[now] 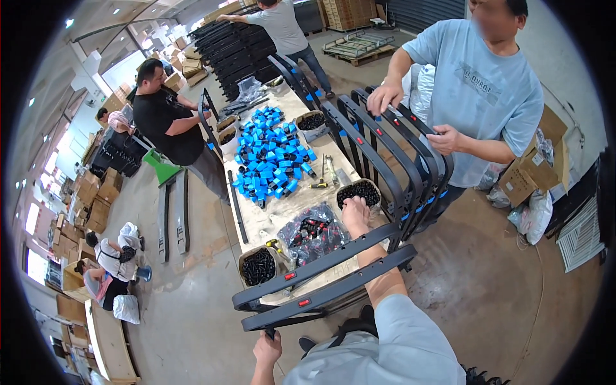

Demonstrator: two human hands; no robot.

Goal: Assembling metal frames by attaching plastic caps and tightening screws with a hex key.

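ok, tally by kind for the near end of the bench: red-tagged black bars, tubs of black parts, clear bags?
black bars: 2
tubs of black parts: 2
clear bag: 1
Total: 5

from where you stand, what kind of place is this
Most likely a factory assembly floor or warehouse workshop. A long worktable holds a heap of small blue parts and bowls of black fasteners, black frames stand in rows against it, and stacked cardboard boxes line the concrete floor.
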